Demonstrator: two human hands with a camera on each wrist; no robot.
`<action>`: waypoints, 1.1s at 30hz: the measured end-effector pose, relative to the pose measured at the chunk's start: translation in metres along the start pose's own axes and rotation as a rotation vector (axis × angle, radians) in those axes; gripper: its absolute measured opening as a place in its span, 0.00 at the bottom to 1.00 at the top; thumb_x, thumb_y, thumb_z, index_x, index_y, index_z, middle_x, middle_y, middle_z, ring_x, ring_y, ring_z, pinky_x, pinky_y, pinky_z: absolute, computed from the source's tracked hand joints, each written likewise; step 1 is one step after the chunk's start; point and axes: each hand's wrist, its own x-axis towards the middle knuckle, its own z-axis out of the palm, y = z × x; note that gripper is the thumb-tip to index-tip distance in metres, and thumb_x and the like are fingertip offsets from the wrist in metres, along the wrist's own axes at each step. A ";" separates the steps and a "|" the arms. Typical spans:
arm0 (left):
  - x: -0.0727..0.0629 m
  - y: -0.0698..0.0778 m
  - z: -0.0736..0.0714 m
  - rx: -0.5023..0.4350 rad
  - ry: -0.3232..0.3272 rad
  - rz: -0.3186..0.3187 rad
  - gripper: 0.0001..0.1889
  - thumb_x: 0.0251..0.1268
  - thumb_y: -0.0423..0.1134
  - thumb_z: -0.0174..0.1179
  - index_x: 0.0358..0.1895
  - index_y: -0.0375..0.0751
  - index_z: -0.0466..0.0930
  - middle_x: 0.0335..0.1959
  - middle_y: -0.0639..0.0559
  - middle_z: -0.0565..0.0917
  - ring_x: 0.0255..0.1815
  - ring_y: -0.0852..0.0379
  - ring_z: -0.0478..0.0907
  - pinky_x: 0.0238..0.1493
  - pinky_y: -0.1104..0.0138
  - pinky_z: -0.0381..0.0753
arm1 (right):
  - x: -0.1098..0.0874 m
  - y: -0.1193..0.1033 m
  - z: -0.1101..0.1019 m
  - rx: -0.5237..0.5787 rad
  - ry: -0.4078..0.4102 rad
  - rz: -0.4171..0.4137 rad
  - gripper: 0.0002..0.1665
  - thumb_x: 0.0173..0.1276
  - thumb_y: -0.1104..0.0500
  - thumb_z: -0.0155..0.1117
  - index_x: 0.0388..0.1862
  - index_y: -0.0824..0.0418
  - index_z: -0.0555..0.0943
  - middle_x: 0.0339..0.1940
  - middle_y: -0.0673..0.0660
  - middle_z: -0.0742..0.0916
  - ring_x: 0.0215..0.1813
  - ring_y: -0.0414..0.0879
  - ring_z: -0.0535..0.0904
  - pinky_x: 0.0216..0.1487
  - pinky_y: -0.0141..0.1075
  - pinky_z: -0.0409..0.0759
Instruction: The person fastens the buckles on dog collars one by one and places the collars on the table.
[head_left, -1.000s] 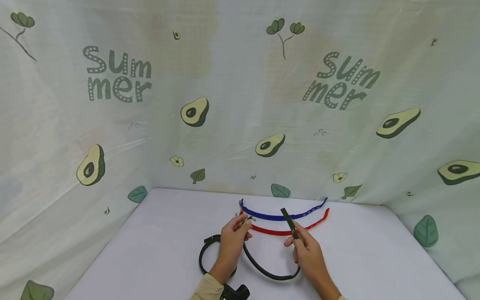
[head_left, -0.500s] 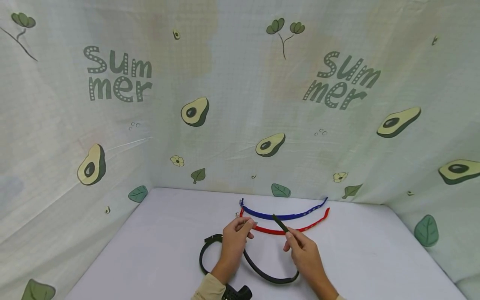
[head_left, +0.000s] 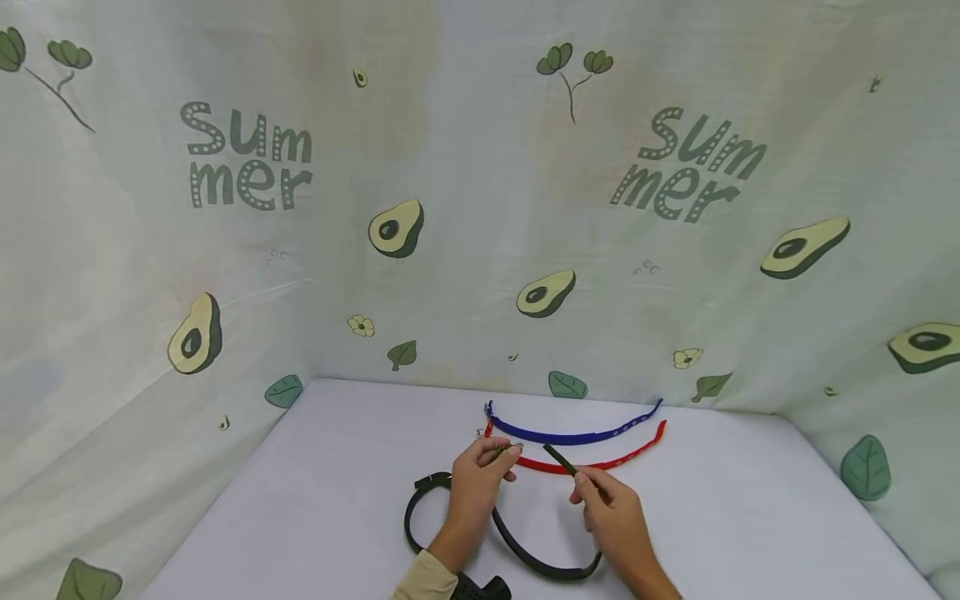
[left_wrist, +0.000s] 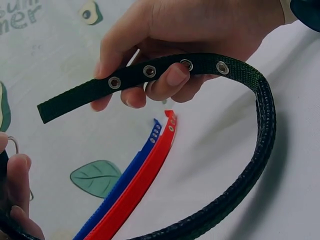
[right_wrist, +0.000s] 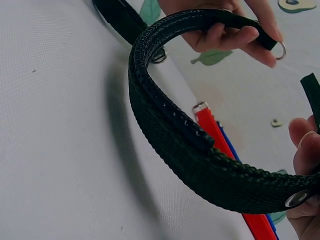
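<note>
A dark green collar [head_left: 540, 567] hangs in a curve between my two hands. My left hand [head_left: 474, 483] pinches its metal-fitted end; a metal ring [right_wrist: 281, 51] sticks out past those fingertips in the right wrist view. My right hand [head_left: 613, 508] pinches the other end, thumb and fingers on the strap. Several metal eyelets run along this free end [left_wrist: 70, 100] in the left wrist view, its tip pointing toward the left hand. The two ends are apart. How the fitting sits inside the left fingers is partly hidden.
Behind the hands lie a blue collar [head_left: 558, 437] and a red collar [head_left: 637, 450], both stretched out. A second dark collar [head_left: 408, 517] forms a loop left of my left forearm, partly covered by it. A printed curtain [head_left: 465, 333] stands behind the white table [head_left: 322, 467].
My right hand has brought the strap's tip down and left, closer to my left hand, and its grip has shifted. My left hand has moved slightly right. The other collars lie as before.
</note>
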 end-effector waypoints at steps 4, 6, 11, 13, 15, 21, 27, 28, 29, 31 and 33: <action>-0.002 0.001 0.001 -0.011 -0.003 -0.017 0.18 0.60 0.47 0.72 0.47 0.39 0.84 0.39 0.48 0.89 0.29 0.55 0.82 0.32 0.66 0.71 | -0.002 0.001 0.001 0.014 0.002 -0.003 0.12 0.75 0.58 0.61 0.51 0.61 0.85 0.31 0.60 0.84 0.20 0.45 0.73 0.19 0.34 0.70; -0.003 0.001 0.002 -0.026 -0.005 -0.024 0.17 0.62 0.46 0.71 0.47 0.38 0.84 0.40 0.48 0.88 0.29 0.56 0.81 0.31 0.67 0.71 | -0.002 0.001 0.003 0.014 0.001 -0.012 0.11 0.75 0.58 0.62 0.51 0.59 0.86 0.31 0.61 0.84 0.20 0.46 0.73 0.20 0.34 0.71; -0.005 0.003 0.004 -0.079 -0.035 -0.056 0.13 0.65 0.42 0.68 0.47 0.36 0.85 0.41 0.46 0.87 0.30 0.56 0.80 0.33 0.66 0.74 | -0.004 0.001 0.006 0.009 0.020 -0.058 0.09 0.73 0.59 0.65 0.48 0.51 0.87 0.31 0.61 0.84 0.20 0.46 0.74 0.20 0.34 0.73; -0.006 0.004 0.005 -0.089 -0.049 -0.074 0.14 0.65 0.42 0.68 0.47 0.36 0.85 0.41 0.46 0.87 0.31 0.57 0.80 0.33 0.66 0.74 | -0.005 0.000 0.007 0.016 0.030 -0.087 0.09 0.72 0.59 0.66 0.47 0.49 0.87 0.30 0.61 0.85 0.20 0.46 0.74 0.20 0.34 0.73; -0.008 0.005 0.007 -0.091 -0.063 -0.090 0.15 0.65 0.42 0.67 0.48 0.36 0.85 0.41 0.46 0.86 0.31 0.57 0.80 0.33 0.66 0.74 | -0.007 -0.001 0.007 0.024 0.029 -0.120 0.09 0.71 0.60 0.66 0.47 0.50 0.88 0.30 0.60 0.85 0.20 0.46 0.74 0.21 0.35 0.74; -0.011 0.007 0.009 -0.092 -0.108 -0.104 0.15 0.67 0.43 0.66 0.50 0.36 0.85 0.41 0.48 0.85 0.32 0.56 0.80 0.34 0.66 0.74 | -0.010 -0.003 0.008 0.063 0.018 -0.207 0.09 0.69 0.64 0.68 0.46 0.54 0.88 0.27 0.53 0.84 0.18 0.43 0.72 0.19 0.35 0.75; -0.011 0.008 0.010 -0.100 -0.141 -0.106 0.17 0.66 0.41 0.66 0.52 0.33 0.85 0.41 0.49 0.86 0.31 0.57 0.81 0.35 0.66 0.75 | -0.011 -0.004 0.010 0.069 0.035 -0.238 0.09 0.69 0.63 0.69 0.45 0.54 0.88 0.28 0.51 0.84 0.18 0.43 0.73 0.18 0.34 0.74; -0.011 0.008 0.010 -0.102 -0.144 -0.109 0.17 0.66 0.41 0.65 0.52 0.34 0.85 0.41 0.49 0.86 0.31 0.57 0.81 0.35 0.66 0.75 | -0.011 -0.004 0.010 0.066 0.037 -0.238 0.08 0.69 0.63 0.69 0.45 0.53 0.88 0.28 0.51 0.84 0.19 0.43 0.73 0.19 0.34 0.74; -0.011 0.008 0.010 -0.102 -0.146 -0.111 0.17 0.67 0.41 0.65 0.52 0.34 0.85 0.41 0.49 0.86 0.31 0.58 0.81 0.36 0.65 0.76 | -0.010 -0.004 0.010 0.064 0.037 -0.236 0.08 0.69 0.63 0.69 0.44 0.53 0.88 0.28 0.51 0.84 0.19 0.43 0.73 0.19 0.34 0.74; -0.011 0.008 0.010 -0.102 -0.149 -0.111 0.16 0.67 0.41 0.64 0.52 0.34 0.85 0.42 0.49 0.85 0.32 0.57 0.81 0.36 0.65 0.76 | -0.010 -0.004 0.010 0.059 0.037 -0.232 0.08 0.69 0.63 0.69 0.44 0.53 0.88 0.28 0.51 0.84 0.19 0.43 0.73 0.19 0.34 0.74; -0.012 0.008 0.010 -0.105 -0.150 -0.115 0.16 0.68 0.41 0.64 0.52 0.35 0.86 0.43 0.49 0.85 0.32 0.58 0.81 0.36 0.65 0.76 | -0.010 -0.004 0.009 0.054 0.035 -0.233 0.08 0.69 0.63 0.69 0.44 0.53 0.88 0.28 0.51 0.84 0.18 0.42 0.73 0.19 0.34 0.74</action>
